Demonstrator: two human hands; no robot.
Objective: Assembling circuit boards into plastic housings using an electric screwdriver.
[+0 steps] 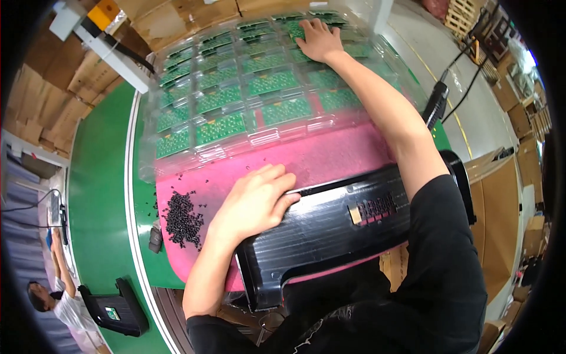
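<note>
One black housing [318, 236] lies across the near side of the pink mat [348, 144], long axis left to right, right end farther, curved cutout facing near. The left hand [254, 197], fingers loosely bent, rests at its far-left edge; the right arm stretches far, hand [320, 42] palm-down, fingers spread over one green board [296, 29]; I cannot tell whether either grips. One pile of black bits [183, 219] sits left.
</note>
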